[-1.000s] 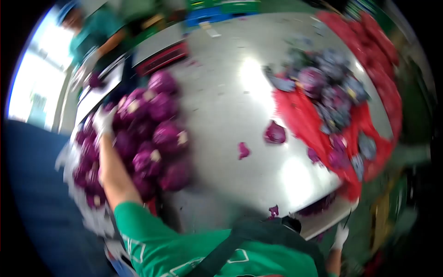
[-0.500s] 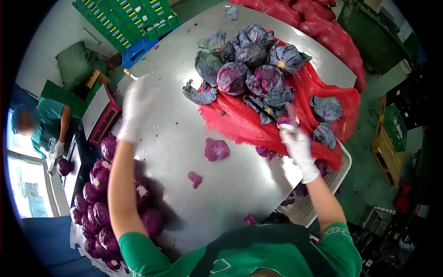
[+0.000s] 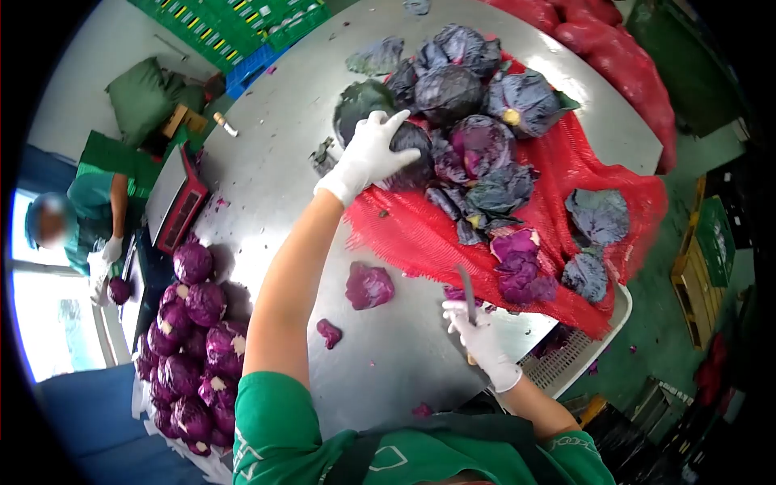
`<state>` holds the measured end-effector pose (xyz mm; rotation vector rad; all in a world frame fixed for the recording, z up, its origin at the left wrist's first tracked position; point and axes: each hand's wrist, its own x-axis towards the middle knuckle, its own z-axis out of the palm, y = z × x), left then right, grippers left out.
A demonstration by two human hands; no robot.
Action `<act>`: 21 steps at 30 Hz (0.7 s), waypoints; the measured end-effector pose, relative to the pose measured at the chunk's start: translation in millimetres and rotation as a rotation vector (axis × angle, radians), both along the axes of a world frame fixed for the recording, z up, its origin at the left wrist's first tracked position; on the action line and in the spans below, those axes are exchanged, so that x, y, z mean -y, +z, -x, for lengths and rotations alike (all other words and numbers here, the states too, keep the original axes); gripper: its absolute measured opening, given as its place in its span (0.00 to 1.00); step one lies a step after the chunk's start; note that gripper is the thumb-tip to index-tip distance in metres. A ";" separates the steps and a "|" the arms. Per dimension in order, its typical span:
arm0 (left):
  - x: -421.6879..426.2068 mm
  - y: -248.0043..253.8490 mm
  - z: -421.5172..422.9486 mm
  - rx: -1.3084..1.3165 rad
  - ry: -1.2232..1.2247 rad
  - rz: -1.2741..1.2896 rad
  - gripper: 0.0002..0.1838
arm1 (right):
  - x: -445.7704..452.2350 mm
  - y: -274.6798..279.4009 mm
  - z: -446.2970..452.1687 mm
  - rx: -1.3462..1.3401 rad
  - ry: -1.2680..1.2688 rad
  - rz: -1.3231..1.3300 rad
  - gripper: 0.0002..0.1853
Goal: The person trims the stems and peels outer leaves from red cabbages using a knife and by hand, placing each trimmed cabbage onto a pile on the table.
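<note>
My left hand [image 3: 368, 158], in a white glove, rests against a dark red cabbage [image 3: 416, 153] at the near left of a heap. Its fingers are spread, thumb apart. My right hand [image 3: 482, 343], also gloved, is closed around a knife [image 3: 467, 291] whose blade points away from me. More red cabbages [image 3: 483, 145] with loose outer leaves lie on a red mesh sack [image 3: 404, 222]. Peeled purple leaves [image 3: 521, 271] lie on the sack just beyond my right hand.
Trimmed cabbages [image 3: 192, 376] are piled at the left table edge, near a red scale [image 3: 179, 202]. A white crate [image 3: 602, 347] stands under the right edge. A second knife [image 3: 225, 124] lies far left. A co-worker [image 3: 97, 202] stands at left; filled red sacks [image 3: 594, 48] lie behind.
My left hand has moved right, from above the bare table onto a cabbage in the heap. My right hand has come back toward me with the knife, away from the sack.
</note>
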<state>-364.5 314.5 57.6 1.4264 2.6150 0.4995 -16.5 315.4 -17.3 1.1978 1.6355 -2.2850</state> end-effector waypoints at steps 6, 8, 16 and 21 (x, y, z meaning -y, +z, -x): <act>87.9 -20.5 -60.4 0.091 0.162 -0.247 0.50 | -36.3 21.0 93.9 -0.354 -0.074 -0.190 0.18; 109.3 -30.5 -74.0 -0.051 0.231 -0.282 0.48 | -49.3 12.0 135.9 -0.308 -0.017 -0.307 0.21; 158.9 -54.9 -76.8 0.977 0.600 -0.997 0.29 | -7.4 10.0 196.1 -0.309 0.122 -0.236 0.31; 207.5 -58.9 -133.3 0.827 0.514 -0.904 0.42 | 39.1 24.5 104.1 -0.372 0.083 -0.185 0.28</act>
